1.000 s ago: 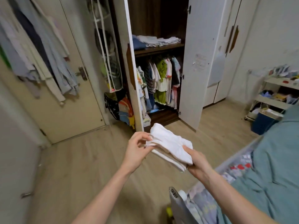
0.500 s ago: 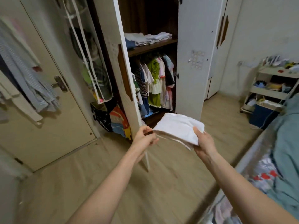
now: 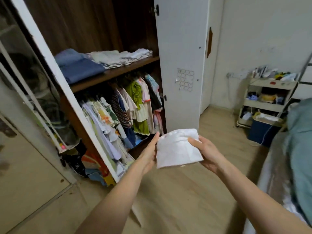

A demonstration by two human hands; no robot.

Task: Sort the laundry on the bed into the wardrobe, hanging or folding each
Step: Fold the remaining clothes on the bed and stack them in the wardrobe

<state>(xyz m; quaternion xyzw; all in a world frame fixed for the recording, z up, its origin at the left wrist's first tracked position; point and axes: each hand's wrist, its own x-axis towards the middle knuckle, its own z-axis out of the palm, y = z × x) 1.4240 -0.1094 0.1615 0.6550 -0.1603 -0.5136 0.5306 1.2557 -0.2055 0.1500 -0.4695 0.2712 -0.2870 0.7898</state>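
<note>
Closer to the wardrobe now than a second ago: shelf and hanging rail fill the view, and the folded white cloth point(image 3: 179, 147) has gone from a loose bundle to a flat square held level between both hands.

Grip: right hand point(image 3: 206, 152) grasps the cloth's right edge, thumb on top, fingers underneath. Left hand point(image 3: 149, 153) lies flat against the left edge, fingers straight, pressing rather than clutching. Cloth is in mid-air in front of the open wardrobe point(image 3: 179, 65), below the shelf point(image 3: 118, 72) line.

Handling, my read: light, soft, no stiffness, so it'll sag or unfold if held by one corner. Support from beneath with both palms, or pinch across the folded edges so the layers stay together. Not slippery, not fragile.

Outward: shelf carries a blue folded stack point(image 3: 79, 66) on the left and pale folded pieces point(image 3: 121, 57) to the right. Hanging clothes point(image 3: 131, 105) fill the rail below. Likely target is the shelf, on or beside the pale pile. Bed point(image 3: 287, 166) is at right, trolley point(image 3: 268, 102) by the far wall.
</note>
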